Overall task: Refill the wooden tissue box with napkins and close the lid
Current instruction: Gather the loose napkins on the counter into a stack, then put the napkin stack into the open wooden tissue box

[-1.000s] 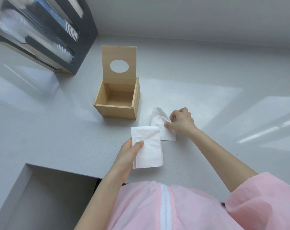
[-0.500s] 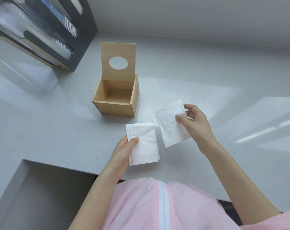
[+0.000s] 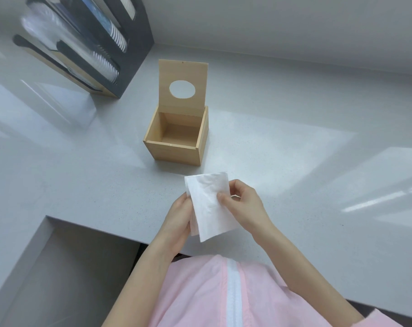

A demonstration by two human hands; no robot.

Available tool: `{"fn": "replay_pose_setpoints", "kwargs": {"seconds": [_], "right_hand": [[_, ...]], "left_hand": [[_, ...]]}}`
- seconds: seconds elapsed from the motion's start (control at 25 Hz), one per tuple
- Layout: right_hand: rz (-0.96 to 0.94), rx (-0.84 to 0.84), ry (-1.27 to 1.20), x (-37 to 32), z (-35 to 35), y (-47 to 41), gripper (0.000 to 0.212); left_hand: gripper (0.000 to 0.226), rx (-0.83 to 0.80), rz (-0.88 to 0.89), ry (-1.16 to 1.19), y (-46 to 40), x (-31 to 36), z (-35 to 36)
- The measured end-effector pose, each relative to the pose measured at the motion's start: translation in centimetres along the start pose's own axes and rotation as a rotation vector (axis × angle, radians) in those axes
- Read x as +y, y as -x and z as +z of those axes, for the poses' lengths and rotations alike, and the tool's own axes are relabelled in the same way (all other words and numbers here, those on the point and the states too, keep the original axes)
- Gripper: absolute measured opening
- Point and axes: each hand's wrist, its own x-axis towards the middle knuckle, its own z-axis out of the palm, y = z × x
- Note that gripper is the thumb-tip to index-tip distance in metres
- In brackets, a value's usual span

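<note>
Both hands, left hand (image 3: 176, 218) and right hand (image 3: 243, 204), pinch the napkins (image 3: 209, 204); the open, empty wooden tissue box (image 3: 176, 153) lies straight ahead, slightly left, lid (image 3: 182, 74) upright.

Your wooden tissue box (image 3: 176, 147) sits empty, its lid (image 3: 182, 87) with the oval hole upright. The white napkins (image 3: 208, 204) are stacked just in front, off the counter.

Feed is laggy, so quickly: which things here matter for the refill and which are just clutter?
In the job:
- white paper napkin stack, held by left hand and right hand
- open wooden tissue box, oval-holed lid upright

Just lying about:
- black dispenser of stacked cups
</note>
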Motion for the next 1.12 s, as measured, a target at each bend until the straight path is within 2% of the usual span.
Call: {"fn": "replay_pose_setpoints", "kwargs": {"seconds": [0.12, 0.24, 0.36, 0.48, 0.6, 0.72, 0.8, 0.88, 0.96, 1.0, 1.12], "right_hand": [[-0.032, 0.045, 0.063, 0.0, 0.2, 0.0, 0.015], [-0.052, 0.057, 0.148, -0.2, 0.8, -0.3, 0.003], [-0.056, 0.073, 0.186, -0.7, 1.6, -0.3, 0.001], [-0.040, 0.088, 0.154, -1.4, 2.7, -0.5, 0.001], [-0.035, 0.089, 0.153, -1.9, 3.8, -0.6, 0.003], [-0.024, 0.084, 0.146, -2.4, 4.8, -0.8, 0.004], [-0.017, 0.108, 0.107, -3.0, 5.2, -0.9, 0.009], [0.001, 0.109, 0.037, -3.6, 5.3, -0.8, 0.028], [0.075, 0.004, 0.023, -4.2, 5.0, -0.5, 0.053], [0.122, -0.061, 0.019, -4.5, 4.9, -0.3, 0.058], [0.152, -0.099, -0.164, -4.6, 5.5, -0.5, 0.033]], "left_hand": [[0.031, 0.054, -0.027, 0.071, 0.5, -0.2, -0.5], [0.044, 0.046, -0.077, 0.132, 0.4, 0.0, -1.0], [0.055, 0.023, -0.112, 0.224, 0.1, 0.7, -1.7], [0.044, -0.006, -0.089, 0.160, 0.4, 1.4, -3.0], [0.028, 0.042, -0.051, 0.027, 0.6, 1.6, -4.0], [0.026, 0.063, -0.031, -0.014, 0.5, 2.1, -4.9], [0.025, 0.071, -0.011, 0.013, 0.2, 2.6, -5.6], [0.023, 0.064, 0.021, 0.089, -0.1, 3.2, -6.4], [0.022, 0.020, 0.076, 0.199, -0.4, 4.1, -6.9], [0.023, -0.007, 0.103, 0.255, -0.6, 4.6, -7.1], [0.028, -0.067, 0.155, 0.343, -1.5, 5.7, -7.2]]}}
